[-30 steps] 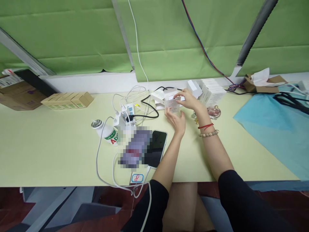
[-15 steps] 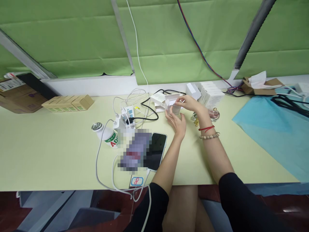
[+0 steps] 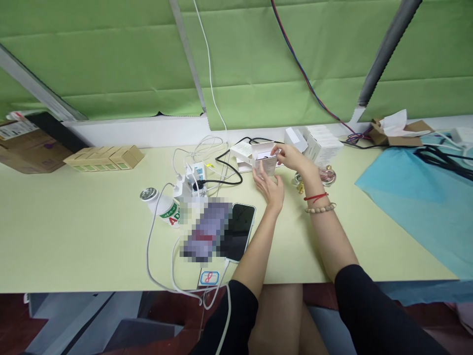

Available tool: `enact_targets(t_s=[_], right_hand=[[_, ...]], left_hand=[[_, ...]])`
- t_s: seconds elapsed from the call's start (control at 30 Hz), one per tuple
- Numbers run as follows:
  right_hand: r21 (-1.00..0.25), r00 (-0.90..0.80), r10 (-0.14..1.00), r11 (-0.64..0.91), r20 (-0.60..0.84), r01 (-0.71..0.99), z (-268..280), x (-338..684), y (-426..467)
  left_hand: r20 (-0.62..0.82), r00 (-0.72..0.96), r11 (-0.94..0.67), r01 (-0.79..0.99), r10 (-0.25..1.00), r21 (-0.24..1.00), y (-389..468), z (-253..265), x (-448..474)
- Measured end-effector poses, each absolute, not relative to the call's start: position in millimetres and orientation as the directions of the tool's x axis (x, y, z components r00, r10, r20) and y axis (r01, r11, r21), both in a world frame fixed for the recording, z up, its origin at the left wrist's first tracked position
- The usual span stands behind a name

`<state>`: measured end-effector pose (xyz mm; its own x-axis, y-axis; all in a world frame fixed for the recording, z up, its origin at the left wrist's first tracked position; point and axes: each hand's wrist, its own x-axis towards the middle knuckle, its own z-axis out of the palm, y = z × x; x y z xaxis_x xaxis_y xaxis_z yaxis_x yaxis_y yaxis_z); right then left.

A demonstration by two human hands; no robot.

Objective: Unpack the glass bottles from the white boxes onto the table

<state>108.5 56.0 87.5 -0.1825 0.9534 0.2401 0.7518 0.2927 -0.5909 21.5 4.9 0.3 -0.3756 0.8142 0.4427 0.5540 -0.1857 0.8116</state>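
A small white box (image 3: pixel 268 166) with its lid raised stands among packaging toward the back of the table. My left hand (image 3: pixel 269 191) holds it from the near left, fingers against its front and side. My right hand (image 3: pixel 291 158) has its fingertips pinched at the box's upper right edge; whether they grip the flap or something inside cannot be made out. A small dark detail shows in the opening. Behind and left of this box lies another opened white carton (image 3: pixel 242 149). A clear pouch-like item with gold-coloured parts (image 3: pixel 328 175) is beside my right wrist, partly hidden.
White boxes (image 3: pixel 322 145) are stacked behind my right hand. A power strip (image 3: pixel 195 172) with plugs and cables, a white bottle (image 3: pixel 166 209) and a phone (image 3: pixel 238 231) lie leftward. Kraft boxes (image 3: pixel 105 159) stand further left. Blue sheeting (image 3: pixel 421 197) covers the right end.
My right fingers have shifted slightly right and down from over the box to its right edge. The box's opening shows more now. My left hand has hardly moved.
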Motion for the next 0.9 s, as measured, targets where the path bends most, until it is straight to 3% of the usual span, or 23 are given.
enact_targets(t_s=[0.47,0.7,0.9], right_hand=[[-0.644,-0.101,0.978,0.195,0.181,0.74,100.0,110.2,43.7],[-0.555,-0.061,0.977,0.168,0.206,0.815,105.0,107.2,37.8],[-0.539,-0.156,0.967,0.243,0.203,0.807,102.0,114.9,43.4]], left_hand=[[0.454,-0.413,-0.184,0.546,0.79,0.817,5.5,3.0,17.8],[0.477,-0.419,-0.197,0.555,0.773,0.808,7.1,2.6,15.9],[0.475,-0.393,-0.203,0.561,0.787,0.802,4.5,2.9,19.3]])
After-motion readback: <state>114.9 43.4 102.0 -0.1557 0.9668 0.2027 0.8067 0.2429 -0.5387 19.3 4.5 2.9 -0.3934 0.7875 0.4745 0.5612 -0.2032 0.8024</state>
